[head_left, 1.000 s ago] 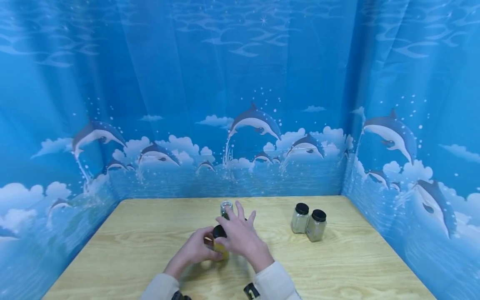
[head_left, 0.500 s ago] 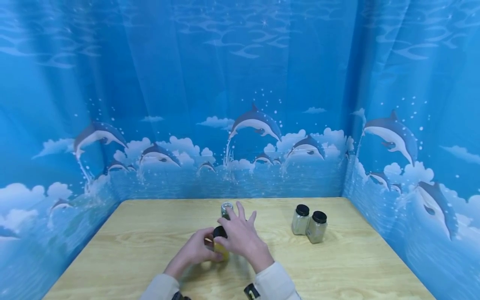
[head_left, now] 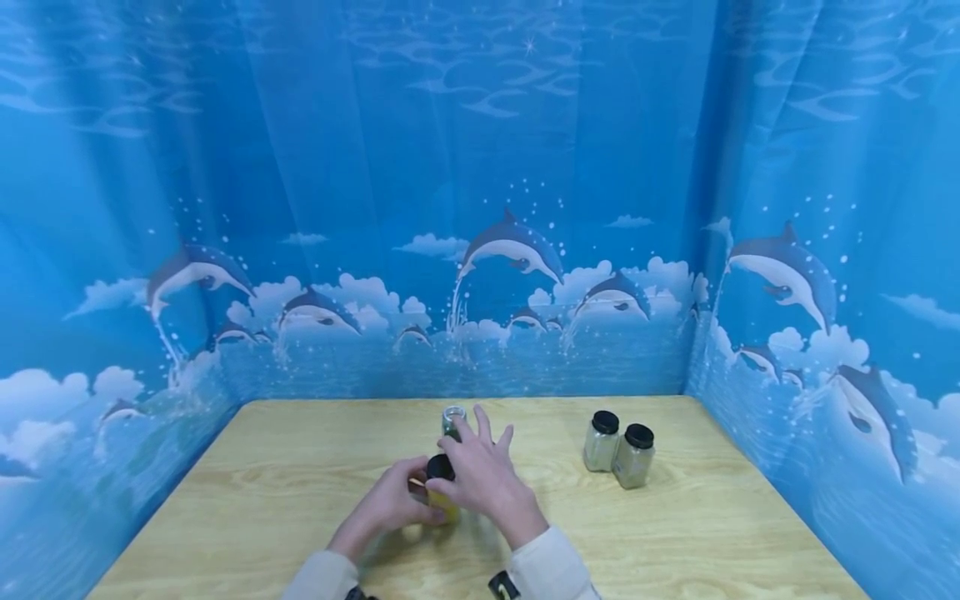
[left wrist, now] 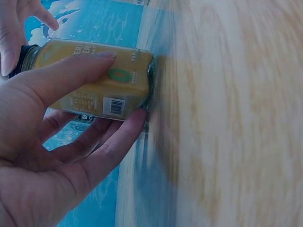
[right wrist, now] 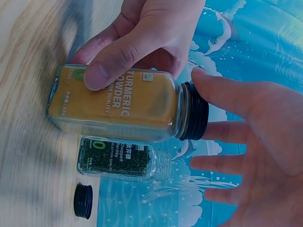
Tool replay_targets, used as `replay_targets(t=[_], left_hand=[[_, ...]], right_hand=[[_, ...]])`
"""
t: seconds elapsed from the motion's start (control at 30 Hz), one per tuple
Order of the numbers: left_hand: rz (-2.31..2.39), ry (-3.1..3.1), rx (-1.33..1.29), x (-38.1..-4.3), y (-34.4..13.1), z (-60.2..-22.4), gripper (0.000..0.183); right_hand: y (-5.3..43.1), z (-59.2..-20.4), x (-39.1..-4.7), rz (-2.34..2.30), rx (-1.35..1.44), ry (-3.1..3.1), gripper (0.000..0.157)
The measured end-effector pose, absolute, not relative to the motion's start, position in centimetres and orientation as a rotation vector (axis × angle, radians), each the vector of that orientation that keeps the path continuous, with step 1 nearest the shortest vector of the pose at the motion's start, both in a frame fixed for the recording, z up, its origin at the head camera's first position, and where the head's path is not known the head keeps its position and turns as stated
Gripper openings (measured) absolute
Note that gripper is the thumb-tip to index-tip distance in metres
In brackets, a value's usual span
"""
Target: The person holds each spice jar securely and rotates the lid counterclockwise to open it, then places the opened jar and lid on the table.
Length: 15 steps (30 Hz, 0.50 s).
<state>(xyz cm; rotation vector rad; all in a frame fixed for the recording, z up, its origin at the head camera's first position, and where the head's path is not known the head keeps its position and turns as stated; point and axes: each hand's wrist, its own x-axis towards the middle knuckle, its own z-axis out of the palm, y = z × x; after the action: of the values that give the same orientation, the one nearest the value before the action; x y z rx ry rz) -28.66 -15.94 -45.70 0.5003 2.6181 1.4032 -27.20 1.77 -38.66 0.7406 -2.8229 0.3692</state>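
Turmeric jar (right wrist: 125, 101), yellow powder (right wrist: 156, 101) inside; parsley jar (right wrist: 124, 159) uncapped.

Right-wrist view: two labels legible.
Turmeric jar (right wrist: 147, 101), middle of frame: "TURMERIC", "OWDER" (first letter covered), "QUALITY"; green 0 partly showing. Parsley jar (right wrist: 118, 161), below it: "Chopped Parsley", "SELECTION QUALITY", green 0. Left-wrist view, turmeric jar's upper-left-of-centre label: fragments "ERI", "ER"; green 0; barcode (left wrist: 114, 106), digits unreadable. Remaining small print too fine.
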Motion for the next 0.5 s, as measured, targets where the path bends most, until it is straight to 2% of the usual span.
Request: replay_targets(t=[0.5], left_hand=[[1.407,2.619,0.492,-28.78,-15.96,-45.74,0.051]], right_hand=[[1.78,-38.59,-27.19,0.383,0.714,-2.815,0.043]])
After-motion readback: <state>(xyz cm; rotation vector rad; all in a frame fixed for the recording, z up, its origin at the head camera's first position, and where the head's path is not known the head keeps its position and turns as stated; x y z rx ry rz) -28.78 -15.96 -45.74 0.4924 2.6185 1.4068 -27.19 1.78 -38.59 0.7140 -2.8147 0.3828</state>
